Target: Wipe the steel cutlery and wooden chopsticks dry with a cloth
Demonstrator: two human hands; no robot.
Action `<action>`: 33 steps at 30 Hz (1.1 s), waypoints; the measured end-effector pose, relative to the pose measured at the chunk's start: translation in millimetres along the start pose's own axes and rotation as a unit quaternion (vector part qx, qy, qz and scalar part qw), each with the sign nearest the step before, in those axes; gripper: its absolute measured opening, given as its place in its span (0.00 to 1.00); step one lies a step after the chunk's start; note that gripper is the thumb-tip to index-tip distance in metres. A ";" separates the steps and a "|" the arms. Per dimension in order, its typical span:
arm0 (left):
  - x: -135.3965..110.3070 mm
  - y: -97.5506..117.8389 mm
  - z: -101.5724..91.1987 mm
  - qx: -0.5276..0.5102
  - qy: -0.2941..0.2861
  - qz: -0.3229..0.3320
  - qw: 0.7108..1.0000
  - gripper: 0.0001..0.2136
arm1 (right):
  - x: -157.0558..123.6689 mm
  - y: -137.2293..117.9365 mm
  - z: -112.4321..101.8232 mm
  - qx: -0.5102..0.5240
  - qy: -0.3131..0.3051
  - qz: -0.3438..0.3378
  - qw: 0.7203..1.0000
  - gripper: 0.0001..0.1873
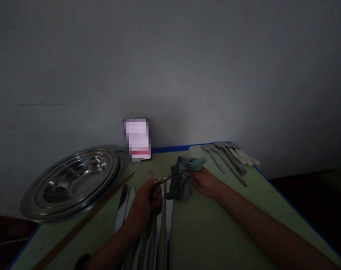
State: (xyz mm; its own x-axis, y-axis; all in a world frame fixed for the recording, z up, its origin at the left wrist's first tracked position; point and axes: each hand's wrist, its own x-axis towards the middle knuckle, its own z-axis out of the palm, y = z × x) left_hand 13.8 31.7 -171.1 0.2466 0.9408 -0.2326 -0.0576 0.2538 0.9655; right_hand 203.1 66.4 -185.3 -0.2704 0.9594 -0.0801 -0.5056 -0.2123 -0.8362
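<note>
My left hand [147,200] is closed around the handle of a metal utensil [162,180] that points right into a grey-green cloth [184,176]. My right hand [205,182] grips that cloth, which is bunched around the utensil's far end, so that end is hidden. Both hands hover just above a pale green table [215,232]. Under my left hand lies a row of several knives and other cutlery [159,232], handles toward me.
Stacked steel plates [71,182] rest at the left, partly over the table edge. A long wooden chopstick [86,221] lies diagonally beside them. Several spoons [229,157] lie at the far right corner. A small lit screen [137,139] leans against the grey wall.
</note>
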 end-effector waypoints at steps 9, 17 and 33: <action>-6.4 5.4 -0.9 0.056 -0.020 0.015 0.998 0.21 | 0.4 -0.8 1.6 0.028 0.006 0.004 1.000 0.13; -4.8 1.7 -2.1 0.090 -0.044 0.029 0.995 0.21 | 1.5 -0.6 0.7 0.039 0.013 0.016 0.999 0.13; -6.3 3.8 0.6 0.093 -0.048 0.022 0.994 0.22 | 1.0 -1.3 1.5 0.039 0.003 0.016 0.999 0.13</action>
State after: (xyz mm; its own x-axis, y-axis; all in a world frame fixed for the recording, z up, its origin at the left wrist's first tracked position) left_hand 12.7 26.5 -165.9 0.3395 0.9218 -0.1870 0.1083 0.1591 0.9813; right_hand 202.2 67.4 -183.4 -0.2831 0.9528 -0.1096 -0.5593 -0.2569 -0.7881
